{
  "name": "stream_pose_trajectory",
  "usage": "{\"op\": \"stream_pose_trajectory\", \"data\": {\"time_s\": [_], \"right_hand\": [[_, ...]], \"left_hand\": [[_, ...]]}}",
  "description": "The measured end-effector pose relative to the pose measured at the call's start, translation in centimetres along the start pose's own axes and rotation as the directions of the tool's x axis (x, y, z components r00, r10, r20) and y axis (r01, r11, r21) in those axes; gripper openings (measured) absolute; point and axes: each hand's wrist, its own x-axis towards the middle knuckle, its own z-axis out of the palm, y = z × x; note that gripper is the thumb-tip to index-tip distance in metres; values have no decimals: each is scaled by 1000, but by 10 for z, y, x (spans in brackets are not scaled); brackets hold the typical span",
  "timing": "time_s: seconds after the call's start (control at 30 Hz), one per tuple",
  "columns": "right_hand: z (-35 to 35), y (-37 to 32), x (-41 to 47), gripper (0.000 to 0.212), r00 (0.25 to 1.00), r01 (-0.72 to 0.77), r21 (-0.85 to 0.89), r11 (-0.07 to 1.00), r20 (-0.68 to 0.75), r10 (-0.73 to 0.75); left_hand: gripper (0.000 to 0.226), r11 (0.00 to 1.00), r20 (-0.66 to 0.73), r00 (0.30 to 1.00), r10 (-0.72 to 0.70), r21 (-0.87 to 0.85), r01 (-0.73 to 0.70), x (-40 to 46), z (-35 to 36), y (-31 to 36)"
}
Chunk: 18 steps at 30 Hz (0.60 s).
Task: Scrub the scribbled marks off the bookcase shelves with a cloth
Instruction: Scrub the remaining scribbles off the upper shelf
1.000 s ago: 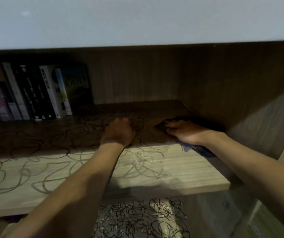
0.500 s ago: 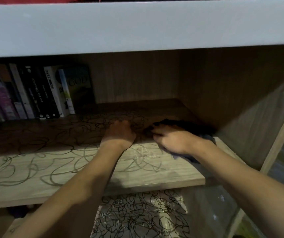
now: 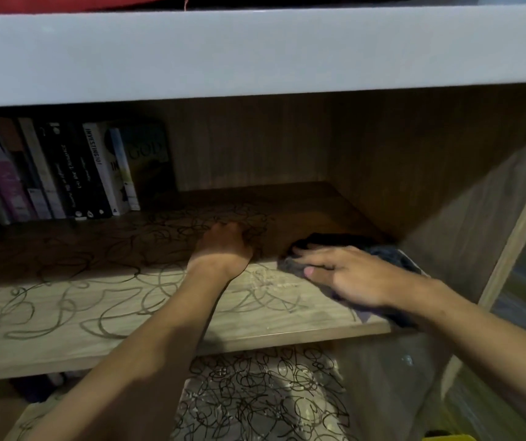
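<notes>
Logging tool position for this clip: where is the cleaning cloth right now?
In the head view, the dark crumpled cloth lies at the right end of the scribbled wooden shelf, near the bookcase's side panel, pressed flat under the right hand.

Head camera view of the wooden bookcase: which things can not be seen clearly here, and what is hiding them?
- Dark grey cloth: its middle is under the flat right hand.
- Left hand: fingers lie in deep shadow, so their pose is unclear.
- Row of upright books: cut by the left edge; most spine titles too dim to read.
- Black scribbled marks at the back: lost in shadow.
</notes>
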Motion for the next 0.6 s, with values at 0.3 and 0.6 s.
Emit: {"op": "stream_pose_trajectory", "data": {"time_s": [0.3, 0.6], "right_hand": [[7, -10, -17, 39, 995, 79, -34, 996, 62, -77], [5, -1, -10, 39, 996, 81, -56, 995, 48, -79]], "left_hand": [[37, 1000, -13, 1000, -4, 5, 4, 0, 1, 0], [38, 1000, -15, 1000, -8, -7, 8, 4, 4, -2]]}}
